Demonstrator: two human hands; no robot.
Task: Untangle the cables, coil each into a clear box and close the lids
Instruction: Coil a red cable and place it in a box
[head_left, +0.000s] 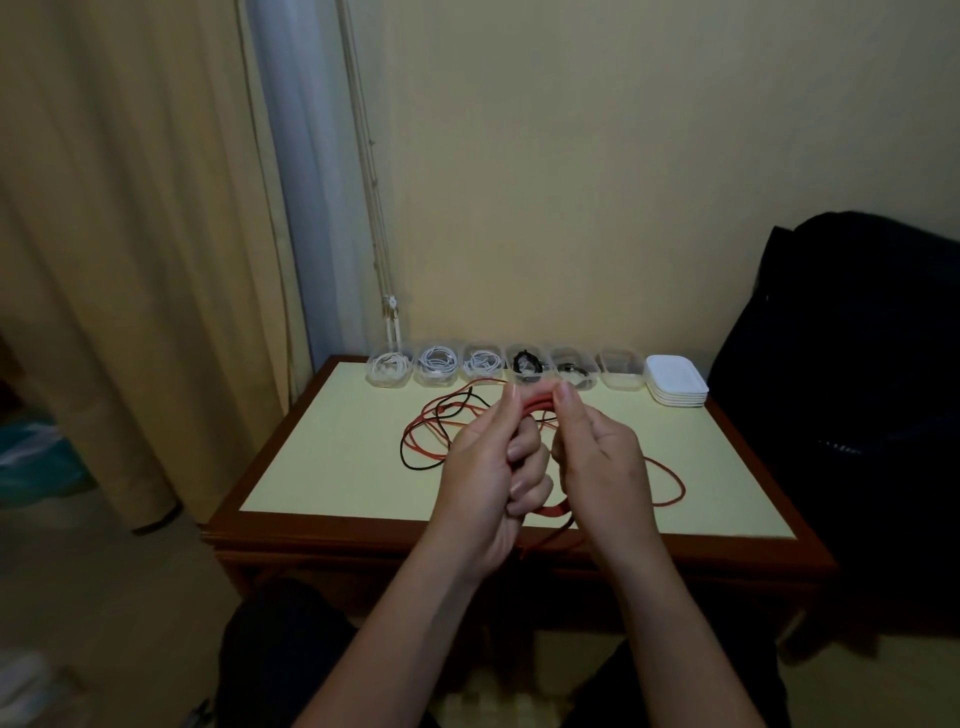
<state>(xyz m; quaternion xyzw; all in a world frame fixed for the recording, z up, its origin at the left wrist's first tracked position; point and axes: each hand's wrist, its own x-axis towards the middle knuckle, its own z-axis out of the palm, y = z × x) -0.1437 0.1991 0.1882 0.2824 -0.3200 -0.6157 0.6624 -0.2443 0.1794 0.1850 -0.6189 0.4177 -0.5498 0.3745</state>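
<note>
A red cable (670, 488) lies in loose loops on the table, tangled with a thin black cable (415, 465). My left hand (488, 473) grips a bundle of red loops, thumb up at the top. My right hand (597, 457) pinches the same red coil beside it, above the table's front half. A red strand hangs down below my hands over the table edge. Along the back edge stands a row of clear boxes (621, 371); three at the left hold white coiled cables (439, 361), two hold dark cables (527, 361), and the rightmost looks empty.
A stack of white lids (678, 387) sits at the back right of the pale table (332, 467). A dark bag or chair (852, 364) stands right of the table. Curtains hang at the left. My dark-clothed knees are below the table edge.
</note>
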